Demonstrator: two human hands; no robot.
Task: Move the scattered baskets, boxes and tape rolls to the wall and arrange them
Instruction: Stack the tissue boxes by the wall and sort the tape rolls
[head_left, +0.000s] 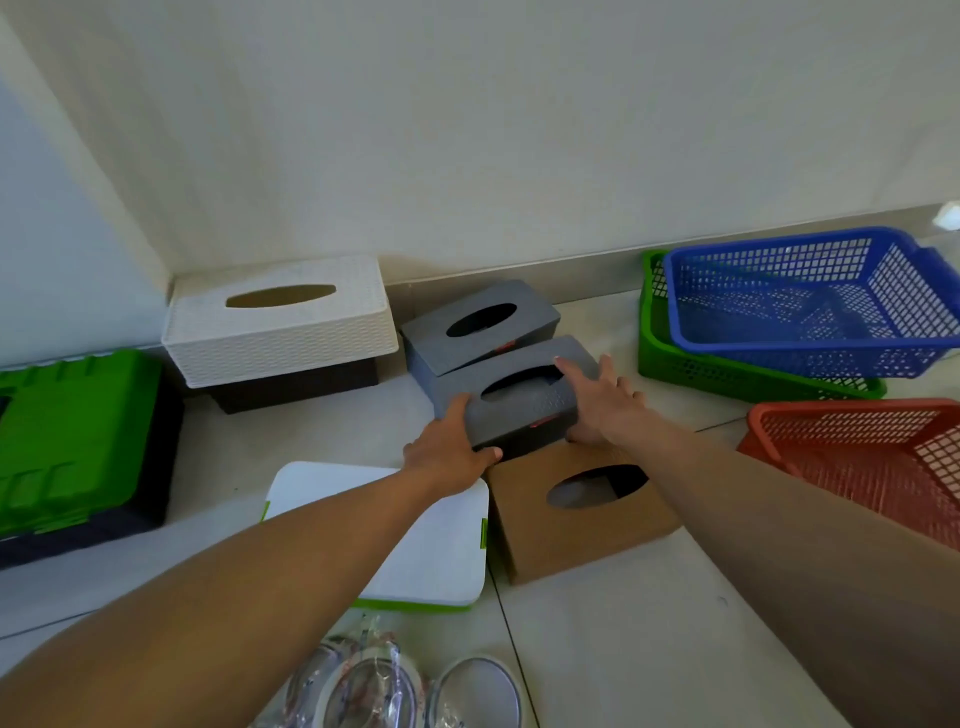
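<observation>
Left hand (450, 453), right hand (607, 401) around box (519, 415)

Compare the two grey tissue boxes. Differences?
The left hand and right hand grip the near grey box; no hand touches the far grey box. The near grey box abuts the brown box; the far grey box sits nearer the wall. Shared: grey, oval top slot.
</observation>
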